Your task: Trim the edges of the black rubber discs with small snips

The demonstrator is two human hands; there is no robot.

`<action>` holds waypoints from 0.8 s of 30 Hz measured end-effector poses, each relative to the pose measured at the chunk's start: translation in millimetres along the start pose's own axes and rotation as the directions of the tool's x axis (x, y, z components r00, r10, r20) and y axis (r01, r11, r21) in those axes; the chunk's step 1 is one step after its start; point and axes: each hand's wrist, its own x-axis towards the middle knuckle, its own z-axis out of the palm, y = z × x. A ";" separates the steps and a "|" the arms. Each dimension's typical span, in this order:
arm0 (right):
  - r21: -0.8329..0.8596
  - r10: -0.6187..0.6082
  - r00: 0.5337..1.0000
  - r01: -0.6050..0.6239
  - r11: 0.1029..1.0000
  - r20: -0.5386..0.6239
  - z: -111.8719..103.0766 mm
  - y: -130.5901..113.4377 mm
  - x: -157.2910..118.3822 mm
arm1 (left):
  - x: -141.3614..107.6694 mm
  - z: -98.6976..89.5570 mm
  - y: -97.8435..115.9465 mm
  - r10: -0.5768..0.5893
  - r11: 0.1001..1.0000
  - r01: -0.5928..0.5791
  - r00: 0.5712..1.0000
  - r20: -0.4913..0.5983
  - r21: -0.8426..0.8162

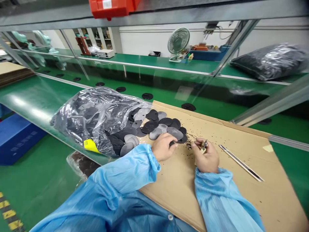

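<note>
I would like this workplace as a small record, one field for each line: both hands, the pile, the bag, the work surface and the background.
Left hand: beside the pile, fingertips on a dark piece
Right hand: holds a small metal tool; exact type unclear
Pile: flat, rounded pieces, black and grey, overlapping
Bag: clear plastic, dark pieces inside
Work surface: cardboard sheet, with dark specks and a slim strip
Background: green fan, standing on a green counter
</note>
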 end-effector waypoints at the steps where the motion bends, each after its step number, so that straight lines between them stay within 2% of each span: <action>1: 0.023 0.010 0.999 -0.009 1.000 -0.035 -0.7 -1.5 -0.4 | -1.0 0.3 1.4 0.008 1.000 -0.008 1.000 -0.010 -0.016; 4: 0.120 0.106 0.967 -0.079 0.990 -0.233 -3.1 -5.9 0.0 | -3.9 2.0 4.3 -0.023 0.994 0.017 0.998 -0.054 -0.111; 7: 0.317 0.256 0.909 -0.149 0.937 -0.330 -5.3 -6.5 2.9 | -4.7 5.1 3.7 -0.168 0.957 0.144 0.983 -0.075 -0.254; 10: 0.479 0.335 0.891 -0.160 0.863 -0.306 -6.8 -5.7 4.5 | -4.2 8.0 1.7 -0.314 0.884 0.284 0.949 -0.021 -0.371; 13: 0.526 0.367 0.893 -0.186 0.830 -0.262 -7.0 -6.0 4.0 | -3.2 9.1 -0.6 -0.398 0.822 0.367 0.917 0.023 -0.435; 16: 0.522 0.371 0.898 -0.205 0.828 -0.237 -6.9 -7.0 3.7 | -2.5 9.2 -2.4 -0.428 0.799 0.394 0.903 0.030 -0.455; 24: 0.482 0.367 0.921 -0.265 0.835 -0.129 -10.8 -10.3 7.6 | -2.4 7.5 -1.4 -0.438 0.796 0.412 0.898 0.047 -0.443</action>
